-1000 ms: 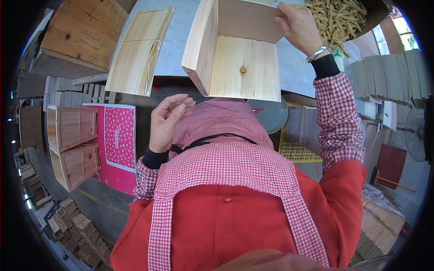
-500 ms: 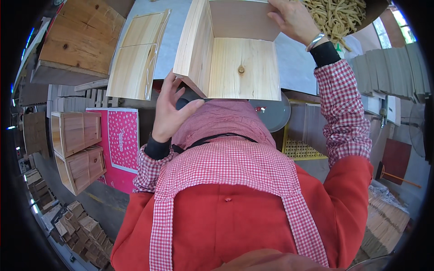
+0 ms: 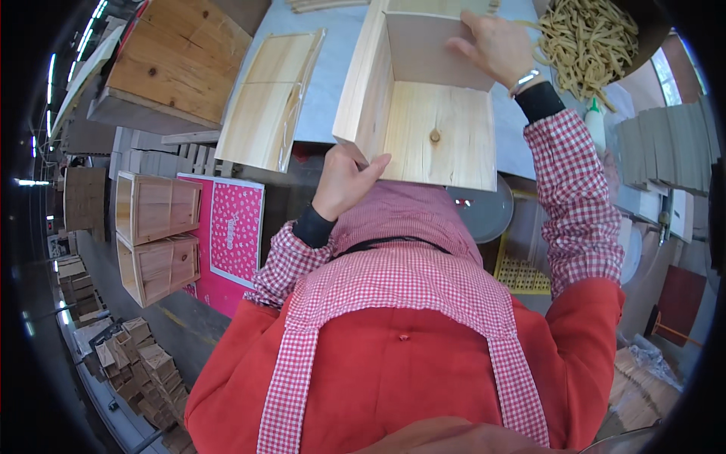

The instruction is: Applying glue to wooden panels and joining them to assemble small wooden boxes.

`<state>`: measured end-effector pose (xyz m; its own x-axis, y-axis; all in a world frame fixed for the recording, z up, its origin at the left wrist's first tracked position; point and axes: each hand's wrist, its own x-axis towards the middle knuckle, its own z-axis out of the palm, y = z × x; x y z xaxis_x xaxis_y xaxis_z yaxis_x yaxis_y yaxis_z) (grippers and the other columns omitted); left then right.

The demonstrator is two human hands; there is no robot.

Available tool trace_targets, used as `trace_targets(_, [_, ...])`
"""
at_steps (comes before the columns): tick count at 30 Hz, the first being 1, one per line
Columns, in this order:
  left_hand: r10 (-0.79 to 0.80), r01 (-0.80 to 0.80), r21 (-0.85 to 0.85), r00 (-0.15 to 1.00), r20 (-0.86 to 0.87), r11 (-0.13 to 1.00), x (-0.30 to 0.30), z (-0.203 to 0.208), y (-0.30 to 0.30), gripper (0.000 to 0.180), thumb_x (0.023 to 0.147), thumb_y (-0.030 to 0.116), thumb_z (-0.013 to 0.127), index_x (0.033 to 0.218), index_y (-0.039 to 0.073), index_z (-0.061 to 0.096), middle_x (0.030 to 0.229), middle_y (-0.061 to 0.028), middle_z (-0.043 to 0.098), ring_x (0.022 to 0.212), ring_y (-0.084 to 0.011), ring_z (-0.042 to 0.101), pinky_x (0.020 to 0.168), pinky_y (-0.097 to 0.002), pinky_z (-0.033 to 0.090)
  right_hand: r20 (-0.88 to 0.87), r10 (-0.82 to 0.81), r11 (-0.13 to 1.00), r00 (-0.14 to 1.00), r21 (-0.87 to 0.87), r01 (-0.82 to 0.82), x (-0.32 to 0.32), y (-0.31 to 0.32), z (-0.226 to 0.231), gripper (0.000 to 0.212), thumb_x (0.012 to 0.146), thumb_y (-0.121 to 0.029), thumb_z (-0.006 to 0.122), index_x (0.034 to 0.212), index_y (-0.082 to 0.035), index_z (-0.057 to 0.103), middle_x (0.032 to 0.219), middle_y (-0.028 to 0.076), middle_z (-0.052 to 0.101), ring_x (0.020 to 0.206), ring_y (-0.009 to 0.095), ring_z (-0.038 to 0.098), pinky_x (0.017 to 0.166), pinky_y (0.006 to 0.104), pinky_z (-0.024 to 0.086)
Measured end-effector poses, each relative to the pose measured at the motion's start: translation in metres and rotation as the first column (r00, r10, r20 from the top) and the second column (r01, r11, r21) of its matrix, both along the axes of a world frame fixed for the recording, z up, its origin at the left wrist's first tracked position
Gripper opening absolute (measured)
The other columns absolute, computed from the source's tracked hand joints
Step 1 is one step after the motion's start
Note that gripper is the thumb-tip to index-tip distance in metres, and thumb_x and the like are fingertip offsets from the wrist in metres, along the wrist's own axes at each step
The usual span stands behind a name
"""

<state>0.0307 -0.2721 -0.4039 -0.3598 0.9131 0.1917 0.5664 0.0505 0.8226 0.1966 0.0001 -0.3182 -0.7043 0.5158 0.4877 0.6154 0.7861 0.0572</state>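
An open-fronted box of pale knotty wood [image 3: 439,136] lies at the table's near edge, above my lap, with a plain greyish panel [image 3: 431,47] at its far side. My left hand [image 3: 345,178] is closed around the near end of the box's left wall, thumb toward the inside and the other fingers partly hidden. At the panel's top right, my right hand [image 3: 499,49] has its fingers over the edge and its thumb, a little blurred, on the inner side.
A wrapped stack of wooden boards [image 3: 268,98] lies left of the box, beyond it a larger wooden box [image 3: 170,60]. Tan strips [image 3: 586,45] fill a container at far right, near a green-tipped white bottle [image 3: 595,125]. Two small crates [image 3: 157,208] stand at lower left.
My left hand has closed on the box's near left corner, where it was open beside it before. The whole view has shifted, so the box and table appear farther right and slightly lower.
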Motion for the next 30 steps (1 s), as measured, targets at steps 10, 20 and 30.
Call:
trace_targets(10, [0.019,-0.019,-0.013,0.999,0.035,1.0,0.003,-0.008,-0.007,0.036,0.075,0.016,0.068,0.054,-0.009,0.054,0.048,-0.0204,0.049,0.041,-0.0282,0.052,0.045,-0.0371,0.04,-0.068,0.054,0.997,0.996,-0.048,-0.058,0.002,-0.006,0.002,0.034,0.077,-0.042,0.069,0.087,-0.011,0.06,0.069,0.009,0.064,0.063,0.028,0.063,0.055,0.0387,0.048])
trace_targets(20, [0.012,-0.011,0.085,1.0,-0.017,0.996,0.006,0.012,0.008,0.041,0.076,0.018,0.067,0.052,-0.01,0.051,0.044,-0.023,0.043,0.036,-0.0297,0.05,0.039,-0.0364,0.037,-0.099,0.107,0.994,0.989,0.01,-0.107,-0.002,0.0,0.013,0.033,0.075,-0.04,0.07,0.082,-0.01,0.058,0.065,0.009,0.062,0.061,0.029,0.061,0.056,0.0401,0.047])
trace_targets(30, [-0.049,0.027,-0.244,0.995,-0.087,0.969,0.007,0.023,-0.012,0.021,0.076,0.015,0.066,0.073,-0.005,0.06,0.074,-0.0215,0.06,0.075,-0.0326,0.064,0.065,-0.0385,0.05,-0.447,0.196,0.956,0.873,-0.109,-0.27,-0.032,0.033,0.069,0.039,0.079,-0.038,0.068,0.087,-0.001,0.059,0.075,0.013,0.064,0.069,0.035,0.063,0.064,0.0416,0.049])
